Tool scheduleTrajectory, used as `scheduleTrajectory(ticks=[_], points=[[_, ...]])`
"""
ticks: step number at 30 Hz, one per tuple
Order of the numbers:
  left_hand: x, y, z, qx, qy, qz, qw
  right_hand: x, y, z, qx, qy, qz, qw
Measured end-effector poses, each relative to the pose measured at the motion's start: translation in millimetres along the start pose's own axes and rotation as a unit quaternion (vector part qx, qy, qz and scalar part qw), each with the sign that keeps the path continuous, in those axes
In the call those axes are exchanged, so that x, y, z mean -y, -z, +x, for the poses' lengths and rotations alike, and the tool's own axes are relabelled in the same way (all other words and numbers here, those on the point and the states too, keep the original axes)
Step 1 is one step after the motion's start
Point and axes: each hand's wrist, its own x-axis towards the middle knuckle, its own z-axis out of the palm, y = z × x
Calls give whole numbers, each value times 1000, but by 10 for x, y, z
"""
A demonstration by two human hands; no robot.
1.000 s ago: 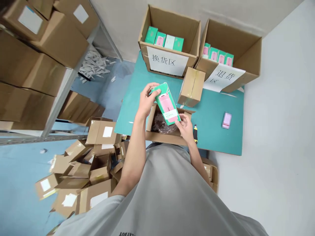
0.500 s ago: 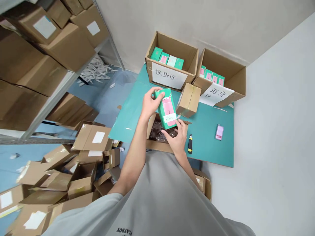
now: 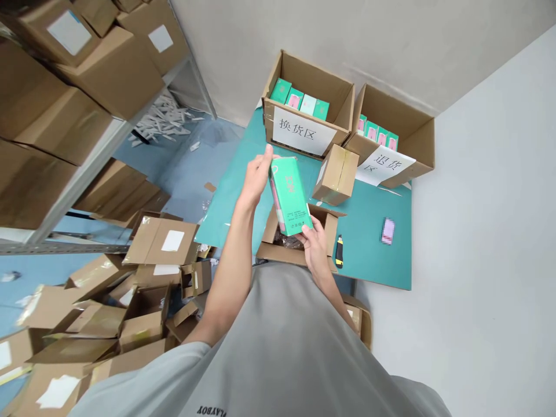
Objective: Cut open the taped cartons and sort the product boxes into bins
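Observation:
Between my hands is a green product box [image 3: 291, 194], its plain green face with small print turned up and a pink-printed side facing left. My left hand [image 3: 257, 176] holds it at the upper left edge, thumb pointing up along the corner. At the lower right corner, my right hand [image 3: 315, 246] grips it with the thumb on top. Beneath it stands an open cardboard box [image 3: 278, 252] with clear crinkled plastic wrap [image 3: 290, 240] inside. A black and yellow box cutter [image 3: 339, 252] lies to the right of that box.
On the green table [image 3: 373, 266] stand two labelled cartons, the left carton [image 3: 304, 130] and right carton [image 3: 386, 165], each holding several green boxes. A small closed carton [image 3: 336, 174] sits before them. Shelving [image 3: 108, 139] and heaped cartons [image 3: 143, 313] are on the left.
The green box has been turned, so its pink picture face now points left and a plain green face shows. Both hands have shifted their hold on it.

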Motion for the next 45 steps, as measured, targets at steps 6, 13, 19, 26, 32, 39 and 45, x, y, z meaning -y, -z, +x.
scheduleTrajectory(ticks=[6, 13, 19, 26, 32, 39, 45], points=[[193, 32, -127, 58, 47, -185, 980, -193, -168, -63, 19, -87, 78, 993], [310, 43, -262, 71, 93, -218, 969, -284, -274, -132, 31, -109, 69, 991], [317, 164, -235, -11, 60, -173, 983, -17, -221, -322, -42, 91, -202, 974], [182, -24, -258, -68, -10, -45, 997, 11, -265, -360, -51, 167, -417, 892], [14, -193, -345, -64, -12, 15, 998, -49, -122, -189, -88, 181, -376, 904], [-26, 51, -290, 56, 28, -26, 998, -37, 165, -198, 11, -21, -18, 1000], [50, 17, -426, 108, 80, -127, 983, -26, 275, -180, 67, -137, 117, 981]])
